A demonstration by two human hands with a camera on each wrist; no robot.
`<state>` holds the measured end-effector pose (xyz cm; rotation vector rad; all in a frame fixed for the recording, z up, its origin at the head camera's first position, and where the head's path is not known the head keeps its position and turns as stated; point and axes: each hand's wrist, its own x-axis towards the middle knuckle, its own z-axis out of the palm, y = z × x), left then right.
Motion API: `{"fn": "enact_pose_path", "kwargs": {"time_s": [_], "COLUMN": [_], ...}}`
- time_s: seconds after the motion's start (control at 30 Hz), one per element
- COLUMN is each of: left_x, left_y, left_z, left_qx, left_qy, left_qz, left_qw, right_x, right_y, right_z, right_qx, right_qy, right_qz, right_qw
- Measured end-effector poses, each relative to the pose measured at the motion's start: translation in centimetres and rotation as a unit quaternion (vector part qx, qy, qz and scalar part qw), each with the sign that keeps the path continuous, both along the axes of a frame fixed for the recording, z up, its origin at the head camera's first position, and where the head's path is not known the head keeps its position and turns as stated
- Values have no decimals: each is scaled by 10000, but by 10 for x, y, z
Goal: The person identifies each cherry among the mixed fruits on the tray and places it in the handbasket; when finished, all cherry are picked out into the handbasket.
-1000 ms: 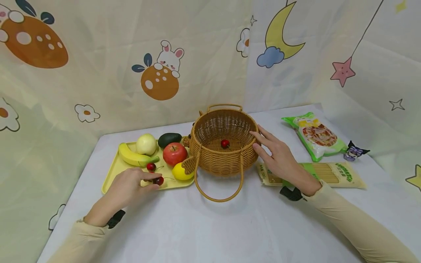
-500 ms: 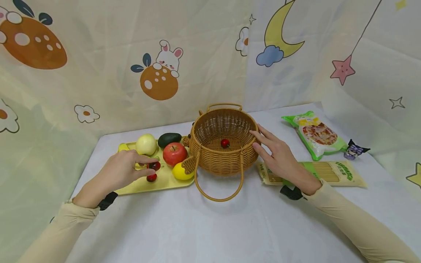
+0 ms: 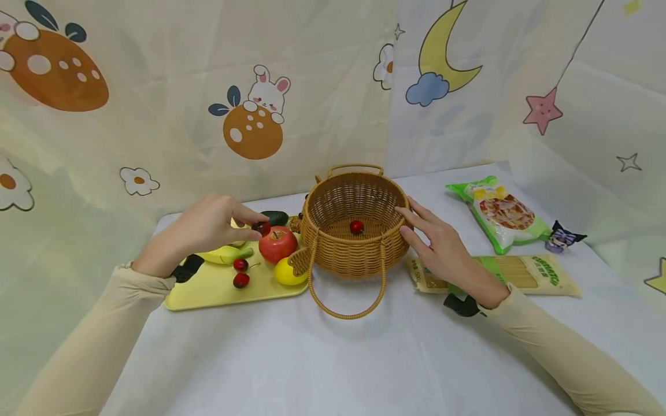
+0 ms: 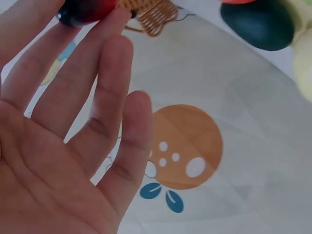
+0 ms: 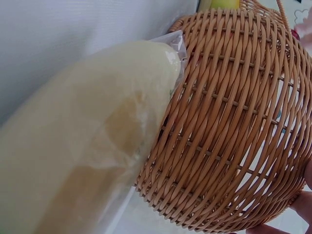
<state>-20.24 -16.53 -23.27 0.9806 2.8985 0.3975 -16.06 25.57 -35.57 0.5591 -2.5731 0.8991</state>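
My left hand (image 3: 203,231) is raised over the yellow tray (image 3: 208,296) and pinches a dark red cherry (image 3: 262,228) between thumb and fingertips. The left wrist view shows this cherry (image 4: 90,9) at the top edge. Two more cherries lie on the tray, one red cherry (image 3: 241,265) above another cherry (image 3: 241,280). My right hand (image 3: 442,245) rests with fairly straight fingers on the right rim of a wicker basket (image 3: 348,257). Inside it lies a single cherry (image 3: 356,227). In the right wrist view, fingertips touch the basket's side.
The tray also bears a banana (image 3: 221,255), an apple (image 3: 278,244), a lemon (image 3: 288,272) and an avocado (image 3: 276,218). Right of the basket lie a noodle pack (image 3: 515,273), a green-edged food bag (image 3: 504,214) and a small dark figure (image 3: 562,238). The basket's handle (image 3: 348,317) hangs forward.
My left hand has picked up a cherry from the tray and moved it up and right, toward the basket. The right hand has stayed at the basket's rim.
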Motion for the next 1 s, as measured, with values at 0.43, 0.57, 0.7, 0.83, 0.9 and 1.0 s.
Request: {"fn": "enact_pose_path", "kwargs": {"time_s": [0.43, 0.57, 0.7, 0.83, 0.9, 1.0], "left_x": [-39, -45, -46, -46, -46, -47], "left_y": [50, 59, 64, 68, 69, 74], "left_z": [27, 34, 41, 48, 50, 52], "left_qx": [-165, -242, -416, -567, -587, -628], "left_qy": [-533, -604, -653, -648, -630, -589], "left_qz": [-245, -301, -223, -124, -82, -39], "left_qw": [9981, 9974, 9967, 9962, 9963, 9963], "right_x": [1, 1, 1, 1, 2, 2], "right_y": [0, 0, -1, -1, 0, 0], "right_z": [0, -1, -1, -1, -1, -2], "right_qx": [0, 14, 8, -4, -14, -12], "right_qy": [44, 39, 57, 60, 52, 40], "right_qz": [15, 21, 26, 31, 25, 13], "right_qw": [10000, 10000, 10000, 10000, 10000, 10000]}}
